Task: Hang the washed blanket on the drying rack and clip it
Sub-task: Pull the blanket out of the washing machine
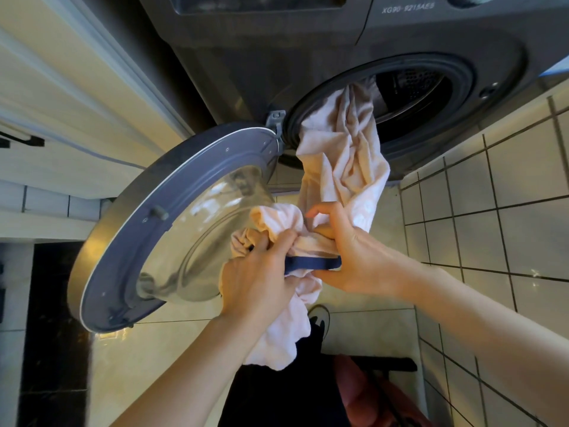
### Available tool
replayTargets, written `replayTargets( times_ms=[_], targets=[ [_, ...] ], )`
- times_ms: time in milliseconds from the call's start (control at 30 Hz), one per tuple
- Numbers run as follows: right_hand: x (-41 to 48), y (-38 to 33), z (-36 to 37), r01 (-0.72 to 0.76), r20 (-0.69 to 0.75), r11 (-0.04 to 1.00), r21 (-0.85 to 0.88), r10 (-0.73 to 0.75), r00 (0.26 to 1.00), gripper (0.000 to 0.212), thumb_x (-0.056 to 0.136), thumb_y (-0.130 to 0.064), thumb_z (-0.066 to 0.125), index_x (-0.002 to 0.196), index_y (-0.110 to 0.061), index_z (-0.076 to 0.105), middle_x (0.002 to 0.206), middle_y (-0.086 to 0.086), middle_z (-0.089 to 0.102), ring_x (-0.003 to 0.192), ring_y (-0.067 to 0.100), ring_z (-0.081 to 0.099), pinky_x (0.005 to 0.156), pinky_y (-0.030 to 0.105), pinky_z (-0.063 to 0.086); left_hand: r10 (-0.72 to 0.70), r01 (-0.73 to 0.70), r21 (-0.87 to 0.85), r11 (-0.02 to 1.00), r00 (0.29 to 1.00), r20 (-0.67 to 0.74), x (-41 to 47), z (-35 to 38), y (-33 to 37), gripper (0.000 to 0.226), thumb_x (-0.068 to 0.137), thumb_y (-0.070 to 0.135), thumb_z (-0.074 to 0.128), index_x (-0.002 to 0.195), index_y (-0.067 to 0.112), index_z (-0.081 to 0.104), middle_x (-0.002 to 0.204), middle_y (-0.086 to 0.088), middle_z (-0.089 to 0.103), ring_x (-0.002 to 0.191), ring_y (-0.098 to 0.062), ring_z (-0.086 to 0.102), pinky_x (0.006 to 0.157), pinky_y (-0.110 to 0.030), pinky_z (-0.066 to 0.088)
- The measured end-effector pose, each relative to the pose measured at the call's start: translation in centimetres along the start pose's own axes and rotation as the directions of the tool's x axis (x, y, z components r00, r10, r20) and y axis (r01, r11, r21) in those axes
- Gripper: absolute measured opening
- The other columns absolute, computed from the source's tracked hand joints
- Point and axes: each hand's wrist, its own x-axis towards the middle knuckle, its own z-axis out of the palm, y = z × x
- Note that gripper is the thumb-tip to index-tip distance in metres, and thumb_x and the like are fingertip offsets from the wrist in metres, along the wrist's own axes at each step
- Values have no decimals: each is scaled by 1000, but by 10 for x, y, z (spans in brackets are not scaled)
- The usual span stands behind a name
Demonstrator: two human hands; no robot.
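A pale pink blanket (345,155) with a dark blue edge band hangs out of the open drum of a grey washing machine (308,57) and runs down to my hands. My left hand (261,278) grips a bunched part of the blanket in front of the machine's door. My right hand (348,257) grips the blanket just to the right, fingers curled into the folds, the blue band stretched between both hands. A loose end of the blanket droops below my left hand. No drying rack or clips are in view.
The round glass door (172,229) of the machine stands swung open to the left, close to my left hand. White tiled wall (492,211) is on the right, pale floor tiles below. A shoe (320,318) and dark clothing show beneath the blanket.
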Motion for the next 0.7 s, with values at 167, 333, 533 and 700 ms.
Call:
replayTargets(
  times_ms=[167,333,533,700],
  targets=[
    [14,38,-22,137,107,875,-465,-98,989,87,68,-53,74,138,-30,27,140,-12,38,136,10,22,116,39,17,29,-30,-27,999,998,-51,-4,-2,-5,48,73,38,65,115,40,41,95,10,53,73,-25,56,50,-28,29],
    [48,71,-28,195,294,703,-684,21,956,96,68,-60,67,143,-42,11,154,-15,14,144,24,-5,115,56,0,141,-141,16,990,977,-162,-10,-4,-5,62,55,32,73,110,36,45,84,7,58,57,-28,53,48,-24,26],
    [96,84,-23,179,280,650,-739,54,959,68,85,-48,57,142,-39,20,143,-3,34,134,31,18,109,54,11,183,-189,8,982,939,-291,-1,-16,-4,62,51,32,85,100,31,45,72,11,42,52,-26,47,44,-23,26],
    [109,89,-37,151,284,553,-819,163,945,47,85,-49,57,130,-43,45,135,-4,38,128,34,21,110,52,17,113,-126,-36,991,959,-259,3,-18,-19,56,60,27,79,103,33,45,75,10,48,55,-27,49,46,-26,32]
  ],
)
